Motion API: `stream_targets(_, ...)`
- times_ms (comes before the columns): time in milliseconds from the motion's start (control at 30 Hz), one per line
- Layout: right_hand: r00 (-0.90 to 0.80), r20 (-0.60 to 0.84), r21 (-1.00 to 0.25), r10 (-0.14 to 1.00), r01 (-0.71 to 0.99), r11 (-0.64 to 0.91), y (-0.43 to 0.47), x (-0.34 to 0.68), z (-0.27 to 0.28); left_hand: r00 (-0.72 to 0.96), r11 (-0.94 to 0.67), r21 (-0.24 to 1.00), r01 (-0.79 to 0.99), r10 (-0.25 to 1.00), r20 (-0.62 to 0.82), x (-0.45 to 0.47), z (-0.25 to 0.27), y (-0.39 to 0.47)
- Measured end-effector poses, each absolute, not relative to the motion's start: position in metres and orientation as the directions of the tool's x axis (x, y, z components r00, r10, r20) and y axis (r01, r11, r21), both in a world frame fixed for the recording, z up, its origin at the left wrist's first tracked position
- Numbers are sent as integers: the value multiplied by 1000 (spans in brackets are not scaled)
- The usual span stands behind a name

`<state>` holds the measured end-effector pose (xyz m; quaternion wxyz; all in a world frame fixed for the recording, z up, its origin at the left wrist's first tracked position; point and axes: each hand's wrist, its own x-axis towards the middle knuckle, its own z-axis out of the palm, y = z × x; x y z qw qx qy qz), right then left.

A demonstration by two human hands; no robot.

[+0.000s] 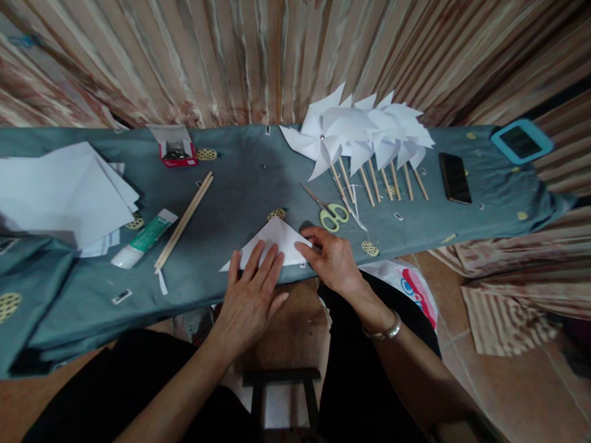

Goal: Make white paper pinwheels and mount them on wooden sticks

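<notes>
A white sheet of paper [277, 237], folded into a triangle, lies at the near edge of the cloth-covered table with its peak pointing away from me. My left hand [252, 288] rests flat on its left part, fingers stretched out. At the right corner, my right hand [334, 256] pinches the paper between thumb and fingers; a bracelet is on that wrist. Just beyond the right hand lie scissors [332, 216] with light green handles. Several white paper pinwheels [361, 130] on wooden sticks overlap in a row at the back right.
On the left are a stack of white paper [58, 194], a green and white tube [145, 239], wooden sticks [185, 221] and an open red box [178, 154] of small metal pieces. A phone [455, 178] and a blue-framed device [522, 141] lie right. A curtain [223, 57] hangs behind.
</notes>
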<state>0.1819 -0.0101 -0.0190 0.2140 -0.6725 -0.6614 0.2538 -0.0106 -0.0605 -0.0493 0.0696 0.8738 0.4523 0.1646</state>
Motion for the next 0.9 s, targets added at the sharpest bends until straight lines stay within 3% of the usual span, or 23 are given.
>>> stream_targets(533,-9,-70,-576,998,817,-33,-8,179,-17,533,-570,257,780,821,205,-9,-48,-61)
stream_targets(733,-57,7,-494,998,868,53,-12,178,-21,527,-545,251,800,838,140,-8,-44,-60)
stream_targets(900,-154,172,-376,973,903,209,-17,178,-24,528,-544,243,803,839,133,-8,-46,-61)
